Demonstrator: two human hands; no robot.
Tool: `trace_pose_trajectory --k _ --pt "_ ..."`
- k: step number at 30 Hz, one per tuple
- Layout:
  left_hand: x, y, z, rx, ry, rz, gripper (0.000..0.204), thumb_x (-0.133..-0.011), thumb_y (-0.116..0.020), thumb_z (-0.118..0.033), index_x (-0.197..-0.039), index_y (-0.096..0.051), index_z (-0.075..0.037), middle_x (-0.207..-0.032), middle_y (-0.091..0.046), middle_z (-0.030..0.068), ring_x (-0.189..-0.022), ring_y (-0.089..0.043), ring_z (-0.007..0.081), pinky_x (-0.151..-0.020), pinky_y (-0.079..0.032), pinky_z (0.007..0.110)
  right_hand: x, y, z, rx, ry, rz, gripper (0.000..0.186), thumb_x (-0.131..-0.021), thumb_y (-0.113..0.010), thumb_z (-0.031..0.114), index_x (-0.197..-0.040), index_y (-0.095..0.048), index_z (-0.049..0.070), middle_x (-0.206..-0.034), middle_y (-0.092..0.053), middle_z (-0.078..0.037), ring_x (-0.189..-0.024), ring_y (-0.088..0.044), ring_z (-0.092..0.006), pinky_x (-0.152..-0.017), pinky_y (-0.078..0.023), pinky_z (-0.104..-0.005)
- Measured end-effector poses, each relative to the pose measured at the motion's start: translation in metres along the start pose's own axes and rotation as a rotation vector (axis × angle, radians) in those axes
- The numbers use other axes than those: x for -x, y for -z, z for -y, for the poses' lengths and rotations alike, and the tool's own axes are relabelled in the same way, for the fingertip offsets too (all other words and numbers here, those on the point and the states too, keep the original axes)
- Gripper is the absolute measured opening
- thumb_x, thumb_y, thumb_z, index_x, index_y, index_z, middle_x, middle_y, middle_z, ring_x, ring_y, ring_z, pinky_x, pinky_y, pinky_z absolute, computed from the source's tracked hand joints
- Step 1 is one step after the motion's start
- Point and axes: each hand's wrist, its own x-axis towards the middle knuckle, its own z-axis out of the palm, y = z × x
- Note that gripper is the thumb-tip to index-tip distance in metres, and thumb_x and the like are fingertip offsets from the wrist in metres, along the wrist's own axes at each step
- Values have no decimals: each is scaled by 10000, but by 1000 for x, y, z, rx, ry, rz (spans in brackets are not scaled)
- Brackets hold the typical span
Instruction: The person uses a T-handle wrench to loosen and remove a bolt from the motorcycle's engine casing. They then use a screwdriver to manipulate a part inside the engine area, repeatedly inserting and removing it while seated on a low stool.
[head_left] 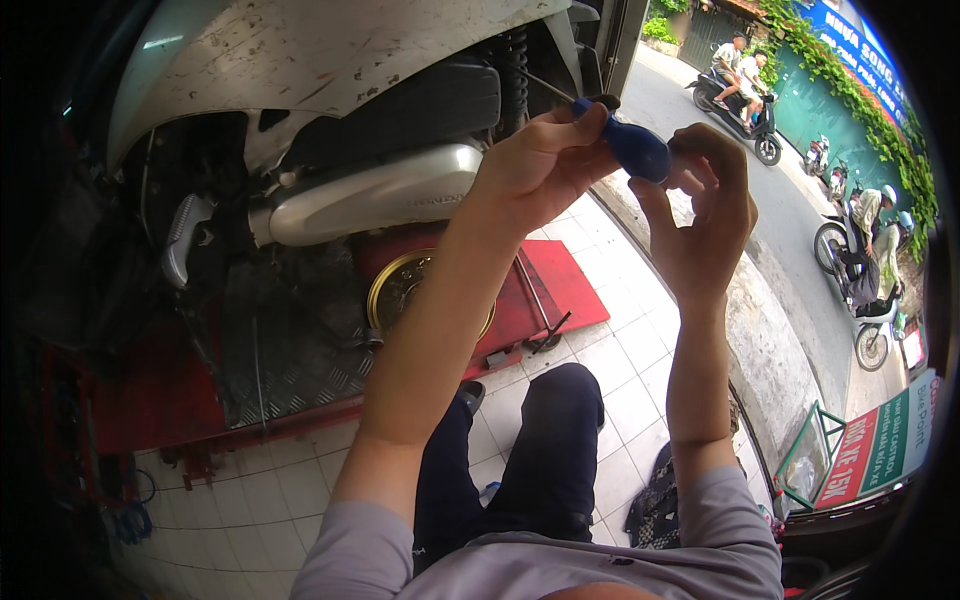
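A screwdriver with a bulbous blue handle (640, 150) is held up at the top middle. Its thin metal shaft slants up and left toward the scooter, beside a black coil-spring shock absorber (515, 75); what the tip touches is hard to make out. My left hand (540, 170) is closed around the front of the handle, thumb on top. At the rounded butt end, the curled fingers and thumb of my right hand (708, 215) close on the handle. The scooter's scratched pale body panel (330, 60) and silver cover (375, 195) lie left of my hands.
Under the scooter is a red lift platform (570, 285) with a black tread plate. A gold-rimmed round part (385, 290) and a thin metal rod (535, 290) lie there. White floor tiles (620, 350) surround my legs. Right, beyond the doorway, people ride motorbikes (745, 110) along the street.
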Motion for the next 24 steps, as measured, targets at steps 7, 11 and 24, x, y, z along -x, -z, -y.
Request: trace_pose_trajectory --k 7,11,24 --pt "6 -7 -5 131 33 15 196 -951 -575 -145 -1036 -577 32 -1045 -614 163 -1031 -605 250 -993 -476 379 -10 10 -15 176 295 118 291 -692 -741 -47 -954 -705 74 -996 -641 -101 -869 -680 -222 -721 -570 -295" --pt "8 -11 -6 -31 -10 -127 203 -952 -571 -139 -1046 -575 41 -1043 -612 171 -1036 -604 254 -999 -478 366 -5 11 -10 151 264 158 355 -699 -747 -31 -1032 -656 51 -1052 -638 -129 -854 -682 -204 -704 -557 -272" --pt "10 -11 -9 -61 55 -242 183 -965 -543 -119 -1050 -570 41 -1067 -594 159 -1058 -589 238 -982 -495 353 -3 6 -9 247 246 141 420 -718 -705 -61 -1118 -625 39 -902 -634 -99 -783 -665 -162 -659 -519 -264"
